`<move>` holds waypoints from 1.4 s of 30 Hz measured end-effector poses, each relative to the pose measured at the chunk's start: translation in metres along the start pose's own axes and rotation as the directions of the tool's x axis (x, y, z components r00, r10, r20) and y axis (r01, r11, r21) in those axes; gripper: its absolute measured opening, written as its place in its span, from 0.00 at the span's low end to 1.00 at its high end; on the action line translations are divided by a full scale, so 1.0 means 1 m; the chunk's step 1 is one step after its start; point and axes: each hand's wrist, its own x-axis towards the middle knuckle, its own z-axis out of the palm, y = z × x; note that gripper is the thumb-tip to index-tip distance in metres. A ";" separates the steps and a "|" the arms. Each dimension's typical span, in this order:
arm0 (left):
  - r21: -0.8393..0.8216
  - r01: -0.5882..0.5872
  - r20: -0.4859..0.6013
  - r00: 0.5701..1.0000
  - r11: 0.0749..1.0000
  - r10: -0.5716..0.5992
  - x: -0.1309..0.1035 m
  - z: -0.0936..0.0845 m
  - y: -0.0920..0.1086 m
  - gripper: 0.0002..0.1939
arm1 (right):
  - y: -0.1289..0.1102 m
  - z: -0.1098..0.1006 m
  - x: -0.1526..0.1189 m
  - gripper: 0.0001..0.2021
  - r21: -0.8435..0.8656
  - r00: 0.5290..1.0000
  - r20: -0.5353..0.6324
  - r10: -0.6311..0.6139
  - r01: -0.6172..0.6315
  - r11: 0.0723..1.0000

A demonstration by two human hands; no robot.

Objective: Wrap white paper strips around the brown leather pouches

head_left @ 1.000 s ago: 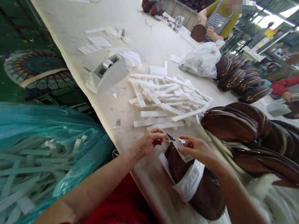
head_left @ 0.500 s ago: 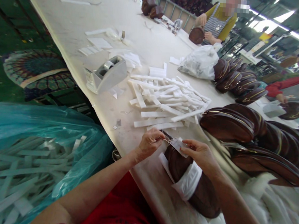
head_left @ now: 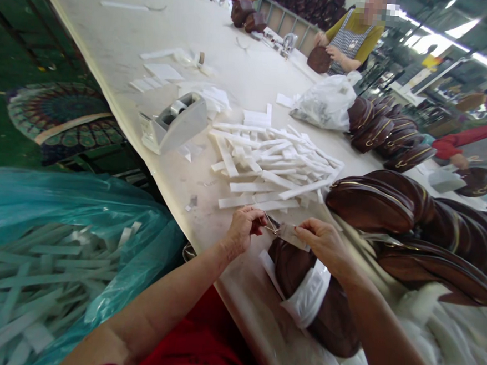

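Note:
Just beyond the near end of a brown bag, my left hand pinches a thin string. My right hand holds a small clear plastic packet between thumb and fingers. The string runs toward the packet, where a small metal-coloured piece shows; its exact shape is too small to tell. A white wrap goes around the middle of the bag, which lies on the table under my right forearm.
White strips are heaped beyond my hands, with a tape dispenser to their left. Brown bags crowd the right side. A teal plastic bag of strips stands lower left. A person works across the table.
My left hand has shifted slightly left, and more string shows between it and the packet. The packet has tilted in my right hand. The person across the table has moved their hands on a brown piece.

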 end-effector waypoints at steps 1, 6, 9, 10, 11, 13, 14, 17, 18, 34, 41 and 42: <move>-0.018 0.014 0.001 1.000 1.000 -0.014 0.000 -0.001 0.001 0.09 | 0.000 0.000 0.000 0.11 -0.031 1.000 -0.004 0.005 -0.005 1.000; -0.065 0.048 -0.014 0.999 0.997 -0.049 -0.001 -0.006 0.001 0.10 | 0.006 0.004 0.003 0.10 0.015 0.999 0.008 0.031 -0.031 0.999; -0.098 0.105 0.023 0.994 0.990 -0.103 -0.002 -0.007 0.002 0.10 | 0.010 0.005 0.005 0.08 0.109 0.998 0.004 0.058 -0.058 0.992; -0.111 0.132 0.044 0.991 0.985 -0.127 -0.003 -0.007 0.003 0.10 | 0.010 0.005 0.006 0.08 0.139 0.998 0.000 0.070 -0.069 0.988; -0.122 0.157 0.065 0.987 0.980 -0.150 -0.003 -0.007 0.004 0.10 | 0.010 0.005 0.006 0.08 0.166 0.997 -0.005 0.081 -0.079 0.983; -0.142 0.188 0.097 0.980 0.972 -0.175 -0.004 -0.008 0.006 0.10 | 0.010 0.004 0.007 0.07 0.218 0.995 -0.014 0.102 -0.097 0.971; -0.152 0.189 0.105 0.979 0.970 -0.174 -0.004 -0.007 0.006 0.10 | 0.009 0.004 0.007 0.07 0.245 0.993 -0.013 0.113 -0.107 0.964; -0.169 0.154 0.128 0.983 0.974 -0.133 -0.006 -0.005 0.006 0.11 | 0.007 0.005 0.008 0.07 0.318 0.991 0.007 0.131 -0.127 0.940; -0.162 0.137 0.141 0.983 0.977 -0.114 -0.006 -0.004 0.006 0.13 | 0.007 0.005 0.008 0.08 0.333 0.992 0.010 0.128 -0.125 0.935; 0.454 -0.439 0.453 0.863 0.775 0.223 0.001 0.021 -0.012 0.26 | -0.005 0.016 0.013 0.08 0.490 0.993 -0.002 0.120 -0.104 0.866; 0.559 -0.550 0.523 0.814 0.620 0.251 0.003 0.018 -0.015 0.29 | -0.011 0.013 -0.002 0.20 0.585 0.989 0.110 0.096 -0.143 0.799; 0.564 -0.562 0.532 0.808 0.605 0.254 0.003 0.017 -0.015 0.29 | -0.011 0.013 -0.003 0.22 0.582 0.990 0.113 0.086 -0.136 0.801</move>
